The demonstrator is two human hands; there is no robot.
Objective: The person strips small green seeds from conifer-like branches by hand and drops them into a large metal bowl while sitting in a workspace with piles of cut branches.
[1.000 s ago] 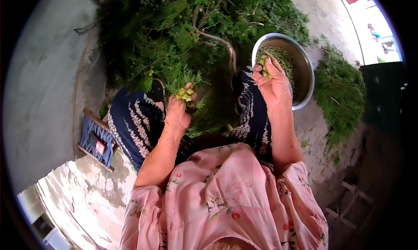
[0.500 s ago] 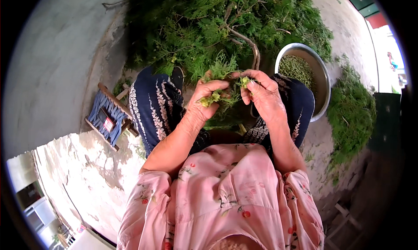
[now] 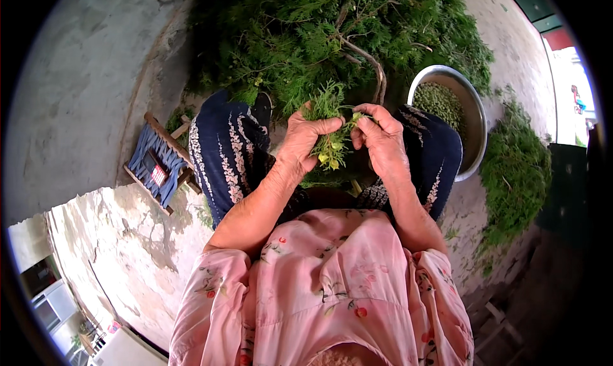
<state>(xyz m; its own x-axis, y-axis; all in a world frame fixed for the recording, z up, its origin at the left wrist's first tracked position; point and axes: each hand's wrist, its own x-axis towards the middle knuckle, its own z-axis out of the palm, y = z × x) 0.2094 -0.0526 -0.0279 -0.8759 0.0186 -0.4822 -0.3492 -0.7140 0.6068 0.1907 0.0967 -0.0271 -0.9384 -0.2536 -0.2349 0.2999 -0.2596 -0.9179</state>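
Between my knees, my left hand [image 3: 306,136] is closed around a green conifer sprig [image 3: 330,104] with feathery leaves. Pale yellow-green cones [image 3: 327,157] hang from the sprig below my left thumb. My right hand [image 3: 381,136] is just beside it, thumb and fingers pinched at a small yellow-green cone [image 3: 356,117] on the sprig's right side. At my right knee stands a round metal basin [image 3: 476,111], partly filled with small green cones [image 3: 439,103]; my knee hides part of its near side.
A big heap of cut conifer branches [image 3: 281,53] lies ahead, with a bare curved branch [image 3: 377,72] sticking toward me. Another pile of green sprigs [image 3: 516,168] lies right of the basin. At left, a low stool with a woven blue seat [image 3: 143,150] bears a dark handheld device [image 3: 155,167].
My left hand has turned the sprig so its cones hang downward. My right hand has shifted slightly down, its fingers drawn closer together at the cone.
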